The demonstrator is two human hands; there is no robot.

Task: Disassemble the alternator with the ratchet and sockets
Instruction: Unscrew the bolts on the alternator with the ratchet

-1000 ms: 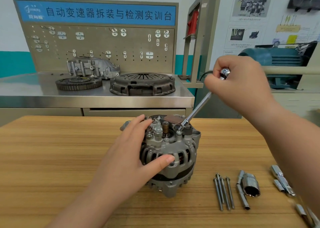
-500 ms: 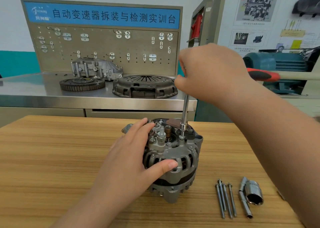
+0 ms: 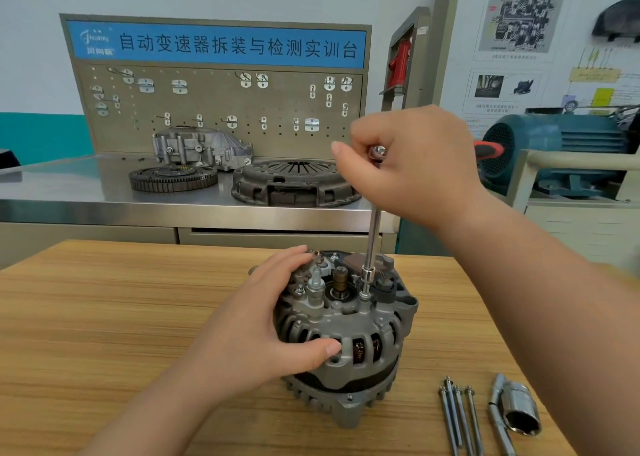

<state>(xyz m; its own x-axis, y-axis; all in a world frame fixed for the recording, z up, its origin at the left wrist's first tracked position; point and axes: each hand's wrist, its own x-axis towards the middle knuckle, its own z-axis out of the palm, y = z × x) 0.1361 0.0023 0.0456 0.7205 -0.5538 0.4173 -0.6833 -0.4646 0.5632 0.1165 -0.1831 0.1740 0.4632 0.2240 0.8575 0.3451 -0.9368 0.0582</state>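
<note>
The grey alternator [image 3: 360, 334] stands on the wooden table with its rear end up. My left hand [image 3: 263, 331] grips its left side, thumb across the front vents and fingers over the top. My right hand [image 3: 412, 165] holds the top end of a slim chrome driver bar [image 3: 374, 234] that stands nearly upright. A small socket [image 3: 367, 275] at the bar's lower end sits over a fastener on top of the alternator, right of the central shaft. The index finger of my right hand sticks out to the left.
Several long bolts [image 3: 459, 417] lie on the table at the right front. Beside them lie a large socket [image 3: 521, 410] and a chrome extension [image 3: 498, 417]. Behind the table stands a steel bench [image 3: 104, 206] with a flywheel [image 3: 173, 178], clutch cover [image 3: 294, 182] and housing.
My right hand swung the driver bar from a rightward tilt to nearly upright, then stayed over the alternator. My left hand kept its grip on the housing.
</note>
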